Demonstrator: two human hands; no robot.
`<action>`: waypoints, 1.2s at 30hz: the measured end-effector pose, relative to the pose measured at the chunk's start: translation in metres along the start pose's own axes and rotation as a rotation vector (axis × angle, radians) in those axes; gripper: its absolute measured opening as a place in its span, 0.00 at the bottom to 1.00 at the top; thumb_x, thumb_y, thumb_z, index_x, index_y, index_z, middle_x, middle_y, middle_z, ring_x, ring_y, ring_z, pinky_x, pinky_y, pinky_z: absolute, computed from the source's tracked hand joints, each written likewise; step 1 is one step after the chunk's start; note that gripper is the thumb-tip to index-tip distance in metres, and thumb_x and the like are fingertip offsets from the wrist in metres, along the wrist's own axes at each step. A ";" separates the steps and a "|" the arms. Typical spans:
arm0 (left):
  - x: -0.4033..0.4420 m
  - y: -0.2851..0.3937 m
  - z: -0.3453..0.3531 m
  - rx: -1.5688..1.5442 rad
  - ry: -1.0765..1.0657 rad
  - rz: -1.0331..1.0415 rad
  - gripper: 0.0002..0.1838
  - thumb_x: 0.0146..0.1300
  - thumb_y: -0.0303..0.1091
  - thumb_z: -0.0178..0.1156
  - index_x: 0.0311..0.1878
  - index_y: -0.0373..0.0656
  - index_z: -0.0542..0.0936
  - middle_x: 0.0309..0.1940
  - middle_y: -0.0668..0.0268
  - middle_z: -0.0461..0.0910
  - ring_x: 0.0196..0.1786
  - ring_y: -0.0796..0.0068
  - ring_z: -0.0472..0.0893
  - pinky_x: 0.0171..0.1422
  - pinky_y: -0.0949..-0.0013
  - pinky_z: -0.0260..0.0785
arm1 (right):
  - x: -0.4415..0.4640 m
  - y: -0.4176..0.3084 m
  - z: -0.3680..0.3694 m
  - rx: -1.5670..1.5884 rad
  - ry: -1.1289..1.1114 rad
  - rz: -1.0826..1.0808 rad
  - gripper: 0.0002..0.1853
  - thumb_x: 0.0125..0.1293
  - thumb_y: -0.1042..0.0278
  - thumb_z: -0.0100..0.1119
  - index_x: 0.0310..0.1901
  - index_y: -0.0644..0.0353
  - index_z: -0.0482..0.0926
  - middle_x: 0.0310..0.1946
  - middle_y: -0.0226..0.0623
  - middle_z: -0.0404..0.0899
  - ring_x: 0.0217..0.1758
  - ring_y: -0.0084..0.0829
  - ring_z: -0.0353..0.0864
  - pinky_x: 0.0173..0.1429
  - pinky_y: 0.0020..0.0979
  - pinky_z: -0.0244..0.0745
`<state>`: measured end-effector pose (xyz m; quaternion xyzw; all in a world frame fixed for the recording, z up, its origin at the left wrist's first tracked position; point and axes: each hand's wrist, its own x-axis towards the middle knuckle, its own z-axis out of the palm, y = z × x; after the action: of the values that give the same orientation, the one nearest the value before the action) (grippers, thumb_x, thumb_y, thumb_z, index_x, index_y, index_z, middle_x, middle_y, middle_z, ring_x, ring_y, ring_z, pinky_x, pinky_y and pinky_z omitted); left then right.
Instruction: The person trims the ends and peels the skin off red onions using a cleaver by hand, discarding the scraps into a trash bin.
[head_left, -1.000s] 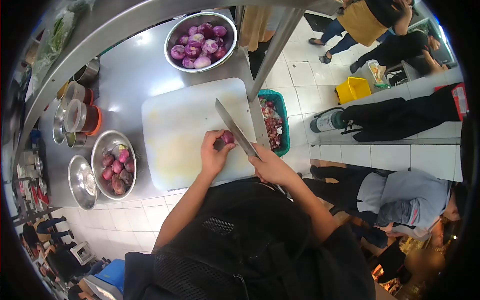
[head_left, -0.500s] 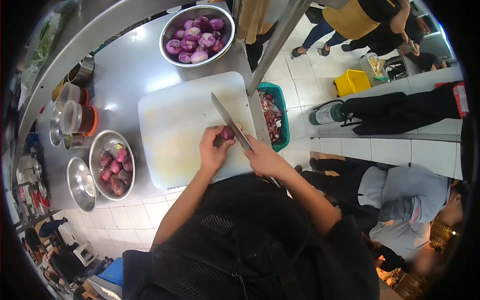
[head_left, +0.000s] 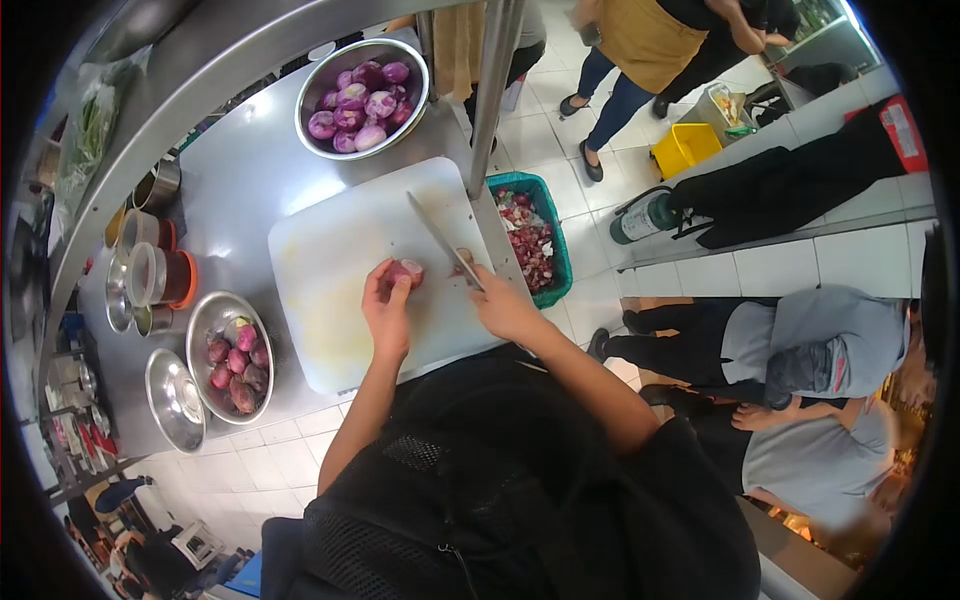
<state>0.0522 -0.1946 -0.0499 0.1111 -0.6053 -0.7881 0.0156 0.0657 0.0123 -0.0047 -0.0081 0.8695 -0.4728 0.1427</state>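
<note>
My left hand (head_left: 386, 308) is closed around a red onion (head_left: 407, 272), its pale cut end showing, over the white cutting board (head_left: 330, 240). In my right hand (head_left: 505, 305) is a large kitchen knife (head_left: 432, 228), gripped by the handle, its blade slanting away to the upper left above the board. A small onion trimming (head_left: 463, 258) lies beside the blade, partly covered by it. Beyond the board a steel bowl (head_left: 305, 118) holds several peeled onions. To the left, another steel bowl (head_left: 197, 372) contains several unpeeled onions.
An empty-looking steel bowl (head_left: 165, 398) sits at the table's left edge, near lidded tubs (head_left: 147, 272) of sauce. A green-lined bin (head_left: 563, 255) of onion scraps stands against the table's right side. A metal post (head_left: 490, 110) rises at the far right corner. Several people stand to the right.
The onion has moved left, away from the knife, and its cut end now shows. The knife has shifted right of it, with a trimming left beside the blade. My view has turned slightly.
</note>
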 end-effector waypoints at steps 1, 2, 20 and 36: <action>-0.001 0.001 -0.003 -0.049 0.045 -0.014 0.21 0.71 0.27 0.62 0.65 0.35 0.74 0.53 0.60 0.81 0.55 0.69 0.81 0.62 0.64 0.74 | -0.003 0.010 -0.007 -0.001 0.015 -0.008 0.30 0.69 0.74 0.53 0.74 0.58 0.64 0.43 0.67 0.81 0.48 0.65 0.81 0.55 0.57 0.75; -0.003 0.004 -0.003 -0.119 0.068 -0.031 0.21 0.72 0.29 0.61 0.66 0.35 0.74 0.53 0.59 0.81 0.56 0.68 0.81 0.62 0.62 0.75 | -0.007 0.018 -0.015 -0.003 0.026 -0.014 0.31 0.69 0.73 0.53 0.74 0.58 0.65 0.42 0.66 0.82 0.47 0.64 0.82 0.55 0.57 0.75; -0.021 0.042 0.043 -0.560 -0.244 -0.402 0.27 0.66 0.26 0.54 0.69 0.42 0.70 0.61 0.56 0.78 0.63 0.54 0.80 0.64 0.55 0.75 | -0.059 -0.001 -0.068 -0.043 0.127 -0.057 0.36 0.68 0.55 0.65 0.75 0.51 0.65 0.37 0.57 0.85 0.37 0.57 0.86 0.44 0.48 0.79; -0.033 0.037 0.062 -0.517 -0.179 -0.486 0.19 0.74 0.28 0.56 0.66 0.42 0.71 0.60 0.61 0.79 0.61 0.62 0.80 0.68 0.58 0.75 | -0.033 -0.009 -0.046 0.231 0.036 -0.157 0.47 0.63 0.40 0.70 0.80 0.45 0.60 0.40 0.55 0.86 0.39 0.52 0.88 0.50 0.39 0.79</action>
<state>0.0685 -0.1401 0.0062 0.1746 -0.3411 -0.9023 -0.1973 0.0844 0.0500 0.0341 -0.0511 0.8083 -0.5797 0.0895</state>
